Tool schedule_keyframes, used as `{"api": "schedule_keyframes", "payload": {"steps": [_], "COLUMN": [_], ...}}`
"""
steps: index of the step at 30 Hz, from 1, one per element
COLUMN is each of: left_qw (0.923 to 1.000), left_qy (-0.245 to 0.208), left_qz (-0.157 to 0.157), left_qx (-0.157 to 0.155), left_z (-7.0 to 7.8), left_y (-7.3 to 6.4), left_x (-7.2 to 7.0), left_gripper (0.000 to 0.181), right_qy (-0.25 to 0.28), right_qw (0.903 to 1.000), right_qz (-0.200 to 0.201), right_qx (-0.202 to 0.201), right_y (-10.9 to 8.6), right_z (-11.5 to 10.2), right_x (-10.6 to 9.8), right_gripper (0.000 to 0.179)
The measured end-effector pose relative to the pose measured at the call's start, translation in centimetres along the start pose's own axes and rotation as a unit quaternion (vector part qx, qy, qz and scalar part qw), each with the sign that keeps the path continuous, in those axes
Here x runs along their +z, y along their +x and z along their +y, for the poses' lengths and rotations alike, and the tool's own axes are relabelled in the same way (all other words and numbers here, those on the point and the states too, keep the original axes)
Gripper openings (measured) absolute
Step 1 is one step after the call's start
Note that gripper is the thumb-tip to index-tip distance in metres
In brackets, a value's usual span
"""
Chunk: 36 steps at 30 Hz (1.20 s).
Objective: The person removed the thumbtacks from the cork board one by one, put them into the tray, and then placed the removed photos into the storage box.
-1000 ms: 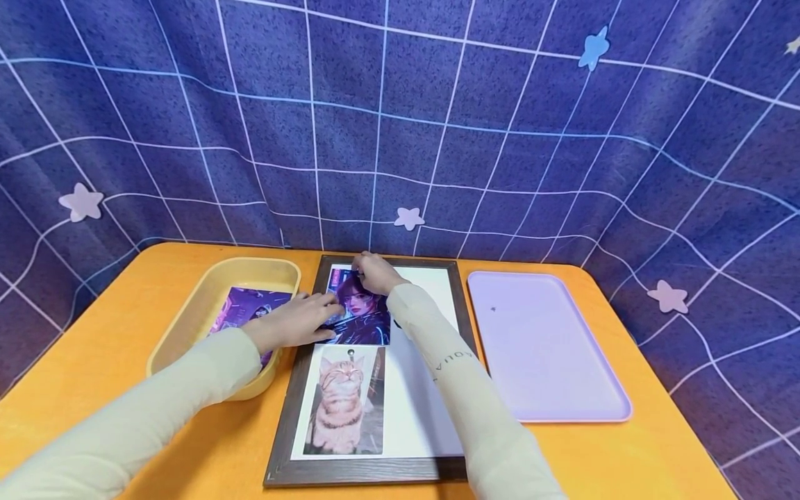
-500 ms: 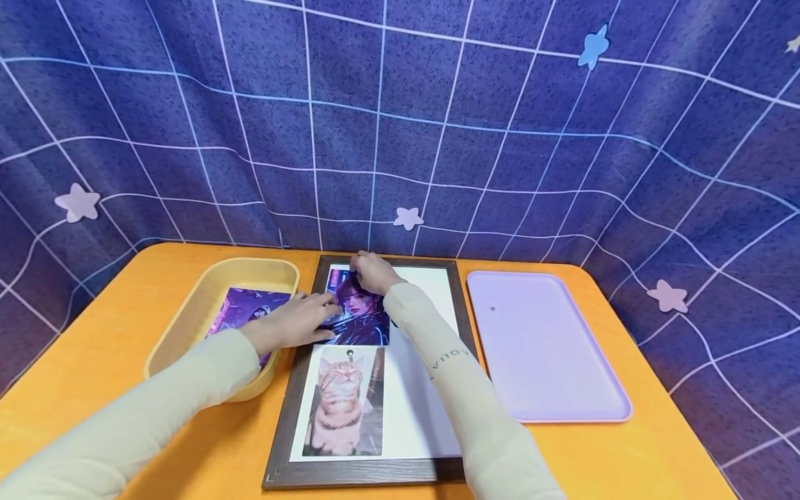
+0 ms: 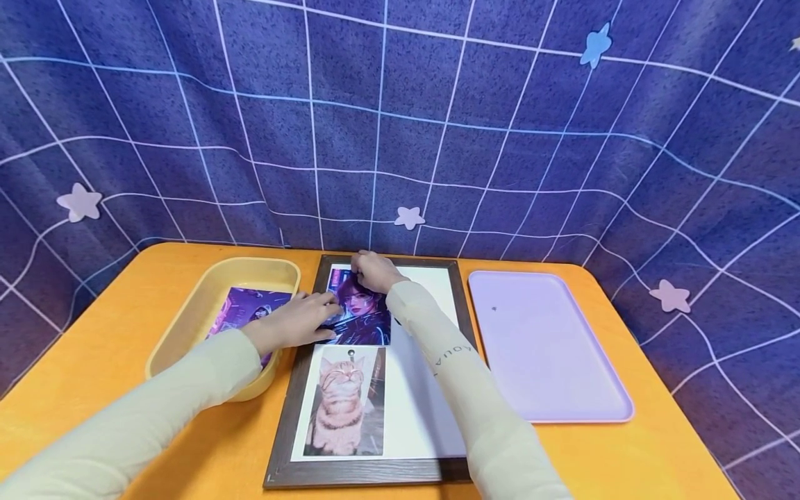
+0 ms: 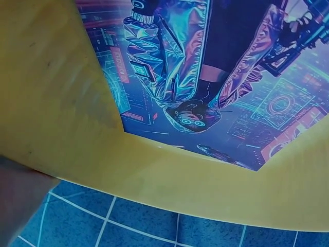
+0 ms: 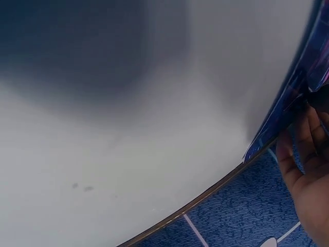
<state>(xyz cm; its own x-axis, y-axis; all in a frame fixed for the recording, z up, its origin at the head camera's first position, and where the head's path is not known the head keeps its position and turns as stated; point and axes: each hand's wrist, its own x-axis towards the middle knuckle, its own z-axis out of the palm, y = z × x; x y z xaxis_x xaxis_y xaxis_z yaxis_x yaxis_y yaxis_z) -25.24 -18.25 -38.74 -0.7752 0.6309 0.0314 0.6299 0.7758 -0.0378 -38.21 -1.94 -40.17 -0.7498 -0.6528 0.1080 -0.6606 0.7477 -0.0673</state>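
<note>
A brown-framed white board (image 3: 425, 410) lies on the orange table. In its upper left is a printed picture of a purple-haired figure (image 3: 362, 323). Below it, a cat picture (image 3: 340, 410) has a small silver pin near its top. My left hand (image 3: 303, 321) rests with fingers spread on the left edge of the purple-haired print. At that print's top edge, my right hand (image 3: 375, 273) has its fingers bent down; the head view hides what lies under the fingertips. In the right wrist view, fingers (image 5: 308, 149) curl by the board's edge, beside the dark print.
A yellow bin (image 3: 187, 323) at left holds a purple cyberpunk print (image 3: 240, 309), partly under my left forearm. The lilac tray (image 3: 550, 354) at right has one tiny dark object (image 3: 494, 309) on it. A blue gridded curtain (image 3: 400, 125) hangs behind.
</note>
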Motion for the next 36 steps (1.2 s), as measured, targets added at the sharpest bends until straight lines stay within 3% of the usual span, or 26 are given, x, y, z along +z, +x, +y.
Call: {"api": "schedule_keyframes", "payload": {"steps": [14, 36], "left_qw": [1.0, 1.0], "left_qy": [-0.005, -0.009], "left_qz": [0.005, -0.003], "left_qx": [0.002, 0.001], "left_z": [-0.02, -0.14], "left_y": [-0.05, 0.21], "left_x": [0.05, 0.26], "left_gripper": [0.042, 0.043], "right_qy": [-0.004, 0.016], "right_qw": [0.9992, 0.9992], "right_qz": [-0.003, -0.001], "right_qx": [-0.039, -0.036], "right_y": [0.16, 0.08], "right_z": [0.17, 0.47], "right_x": [-0.22, -0.25], "right_gripper": [0.018, 0.023]}}
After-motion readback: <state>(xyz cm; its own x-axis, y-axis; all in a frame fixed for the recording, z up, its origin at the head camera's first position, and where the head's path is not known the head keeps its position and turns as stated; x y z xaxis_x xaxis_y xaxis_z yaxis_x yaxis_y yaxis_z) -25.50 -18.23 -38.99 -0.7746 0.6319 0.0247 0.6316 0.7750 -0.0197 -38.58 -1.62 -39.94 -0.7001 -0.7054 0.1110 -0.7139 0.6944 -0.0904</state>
